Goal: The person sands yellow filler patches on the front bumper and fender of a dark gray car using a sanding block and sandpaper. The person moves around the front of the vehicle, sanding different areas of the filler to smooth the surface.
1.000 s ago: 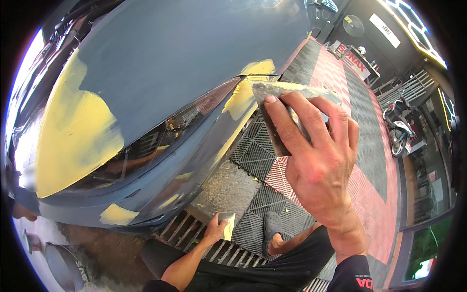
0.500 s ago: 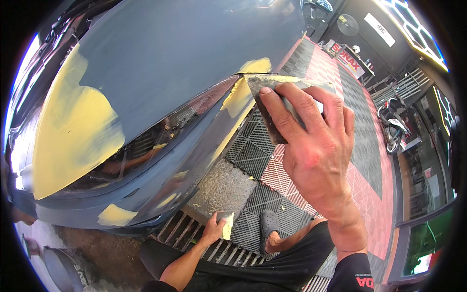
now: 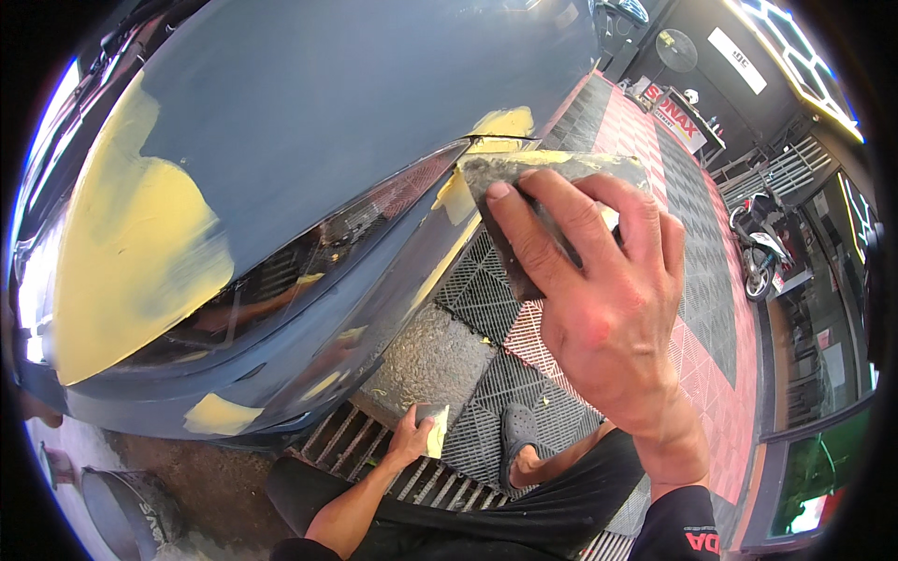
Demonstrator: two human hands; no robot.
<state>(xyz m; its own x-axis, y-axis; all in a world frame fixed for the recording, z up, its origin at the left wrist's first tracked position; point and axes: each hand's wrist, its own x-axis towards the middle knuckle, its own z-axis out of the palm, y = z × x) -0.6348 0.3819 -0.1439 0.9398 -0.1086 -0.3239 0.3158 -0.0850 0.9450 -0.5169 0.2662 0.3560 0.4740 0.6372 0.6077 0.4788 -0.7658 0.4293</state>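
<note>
My right hand (image 3: 603,271) is closed on a flat grey putty spreader (image 3: 510,245), whose far edge is smeared with yellow. The spreader lies over the corner of the dark grey car body (image 3: 355,84), beside the pointed end of the headlight (image 3: 318,243). Yellow body filler (image 3: 456,198) coats the panel next to it, and a wider patch of filler (image 3: 140,252) covers the bodywork at the left. Lower down, my left hand (image 3: 409,439) grips a small putty board (image 3: 435,428) with yellow filler on it. Whether the spreader touches the panel is hard to tell.
Black and pink grid tiles (image 3: 561,351) cover the floor, with a metal grate (image 3: 341,447) below the bumper. A dark bucket (image 3: 122,514) stands at lower left. Farther off at right are a motorbike (image 3: 760,245), a table (image 3: 687,117) and a fan (image 3: 676,50).
My right hand and the spreader have shifted slightly left and down, uncovering more filler at the panel's corner. My left hand stays nearly still.
</note>
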